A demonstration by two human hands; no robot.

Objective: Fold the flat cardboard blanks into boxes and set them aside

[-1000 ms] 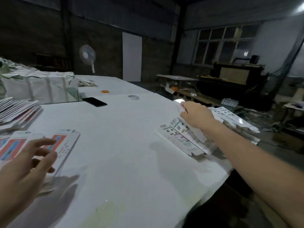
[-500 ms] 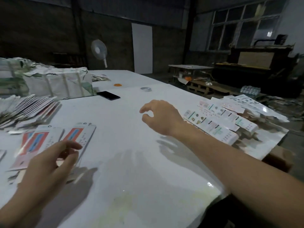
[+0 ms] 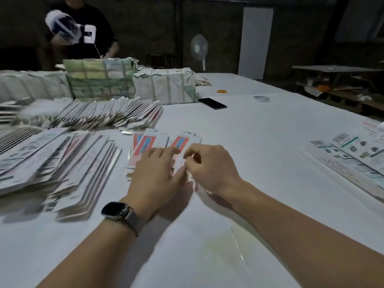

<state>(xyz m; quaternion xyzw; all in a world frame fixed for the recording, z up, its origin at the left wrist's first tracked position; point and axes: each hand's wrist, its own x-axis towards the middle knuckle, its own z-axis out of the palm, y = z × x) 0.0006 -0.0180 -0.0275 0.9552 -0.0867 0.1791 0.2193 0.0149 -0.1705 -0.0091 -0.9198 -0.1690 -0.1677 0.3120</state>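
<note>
Now left hand (image 3: 154,173) presses flat on the blanks (image 3: 164,141); right hand (image 3: 209,165) pinches one blank's edge.

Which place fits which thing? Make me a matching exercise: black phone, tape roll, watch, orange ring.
Things:
1. black phone
2. tape roll
3. watch
4. orange ring

Places:
A. on the left wrist
B. farthest back on the table, near the fan
C. beside the strapped white bundle
D. right of the phone

Pairs: 1-C, 2-D, 3-A, 4-B
</note>
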